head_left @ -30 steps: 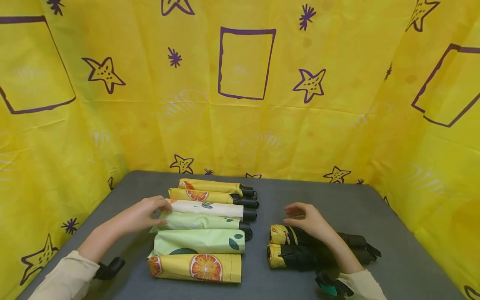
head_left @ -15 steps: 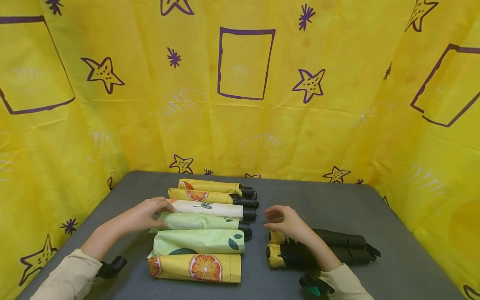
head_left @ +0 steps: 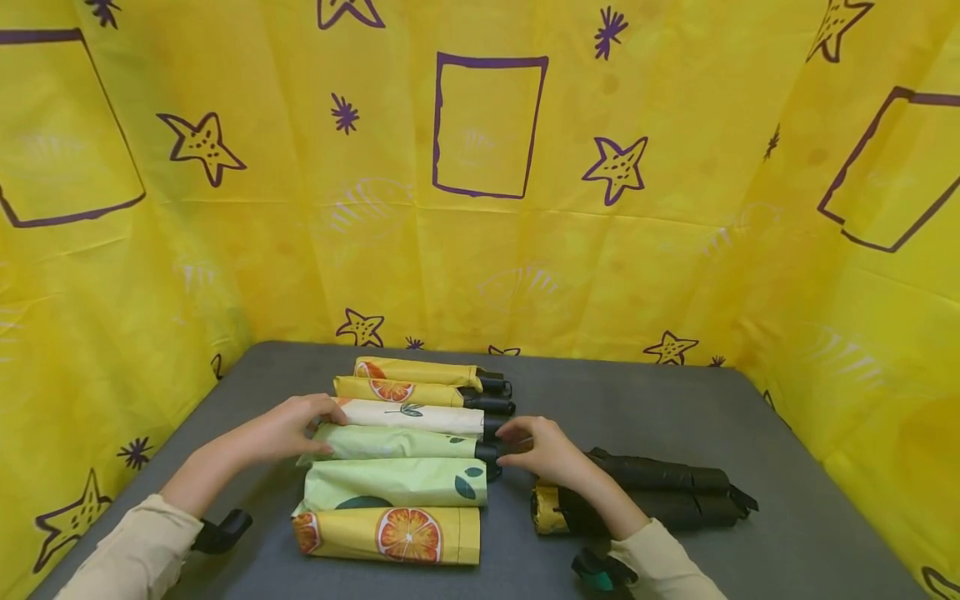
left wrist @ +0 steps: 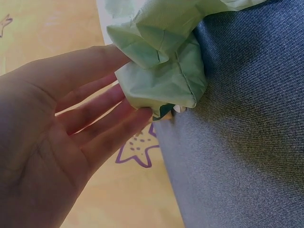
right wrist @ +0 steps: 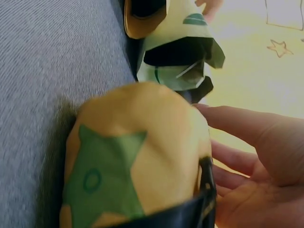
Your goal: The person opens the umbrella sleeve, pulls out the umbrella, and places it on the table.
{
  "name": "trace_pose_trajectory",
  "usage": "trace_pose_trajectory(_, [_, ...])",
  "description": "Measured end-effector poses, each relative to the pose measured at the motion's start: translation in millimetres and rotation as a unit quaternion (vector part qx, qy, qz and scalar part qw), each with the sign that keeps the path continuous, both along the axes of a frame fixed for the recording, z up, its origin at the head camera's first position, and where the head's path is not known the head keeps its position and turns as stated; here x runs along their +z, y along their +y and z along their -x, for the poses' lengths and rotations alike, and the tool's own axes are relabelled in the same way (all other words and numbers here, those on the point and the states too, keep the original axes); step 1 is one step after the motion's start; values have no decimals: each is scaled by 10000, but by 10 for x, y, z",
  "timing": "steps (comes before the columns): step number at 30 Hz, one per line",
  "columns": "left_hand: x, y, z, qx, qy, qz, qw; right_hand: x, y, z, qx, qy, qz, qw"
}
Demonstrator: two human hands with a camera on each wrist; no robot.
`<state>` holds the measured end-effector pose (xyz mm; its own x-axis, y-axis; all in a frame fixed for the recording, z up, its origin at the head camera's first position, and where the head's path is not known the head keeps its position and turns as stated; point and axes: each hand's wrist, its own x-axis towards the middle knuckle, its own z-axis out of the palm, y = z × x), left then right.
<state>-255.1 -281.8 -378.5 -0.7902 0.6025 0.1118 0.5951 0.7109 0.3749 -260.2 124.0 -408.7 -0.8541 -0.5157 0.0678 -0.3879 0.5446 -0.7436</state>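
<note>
Head view has the left hand (head_left: pixel 302 423) with thumb and fingers curled loosely around the crumpled left end of a long pale green cloth cover (head_left: pixel 408 444), a black handle (head_left: pixel 487 454) sticking out of its right end; the left wrist view shows the cloth between thumb and fingers. Beside that handle, the right hand (head_left: pixel 549 450) keeps its thumb and fingers apart in a soft curve, and I cannot tell whether they touch it. The cover lies on the dark grey fabric-topped table (head_left: pixel 637 404), fourth from the back in a row of six. Just behind it is a white leaf-print cloth cover (head_left: pixel 442 421), then two slim yellow orange-print covers (head_left: pixel 431 394), all with handles showing. Just in front lie a wider pale green leaf-print cover (head_left: pixel 390 481) and a yellow cover with orange slices (head_left: pixel 356 535), no handle in sight on either; two black-and-yellow folded umbrellas (head_left: pixel 686 510) lie uncovered below the right forearm. Judging by this, four pieces seem complete and two covers look unfilled, while the held one sits in line, not lifted
</note>
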Motion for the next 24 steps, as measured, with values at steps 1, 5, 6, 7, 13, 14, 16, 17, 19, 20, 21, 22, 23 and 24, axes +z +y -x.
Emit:
trace_pose_trajectory(1, [2,2,2,-1,-7,8,10000,-3,-17,0,36,-13,7,10000])
trace_pose_trajectory(5, [8,15,3,-28,-10,14,10000,-16,-82,1,148,12,-14,9999])
trace_pose_trajectory(6, [9,19,2,-21,-16,13,10000,-18,-97,2,164,31,-45,9999])
trace_pose_trajectory(7, [9,21,3,-33,-6,18,10000,-23,-112,3,167,45,-96,9998])
trace_pose_trajectory(13, [-2,28,29,38,71,153,9999,-36,-207,26,123,265,-428,9987])
trace_pose_trajectory(14, [-5,29,33,69,62,178,9998,-36,-221,30,121,318,-472,9983])
trace_pose_trajectory(16, [-3,29,36,48,79,212,9997,-36,-248,34,104,433,-571,9974])
trace_pose_trajectory(17, [-4,30,35,68,62,219,9997,-35,-260,33,98,475,-614,9969])
trace_pose_trajectory(19, [-2,35,29,103,31,224,9997,-37,-279,29,75,559,-703,9959])
trace_pose_trajectory(20, [0,38,26,86,42,223,9997,-34,-287,22,62,591,-741,9955])
trace_pose_trajectory(21, [2,43,22,83,46,216,9997,-34,-292,17,52,621,-777,9950])
trace_pose_trajectory(22, [3,49,17,96,35,213,9997,-36,-297,13,53,650,-803,9946])
trace_pose_trajectory(23, [2,52,14,83,48,215,9997,-38,-298,8,72,662,-806,9945])
trace_pose_trajectory(24, [2,57,10,88,54,212,9997,-41,-297,6,97,667,-817,9944])
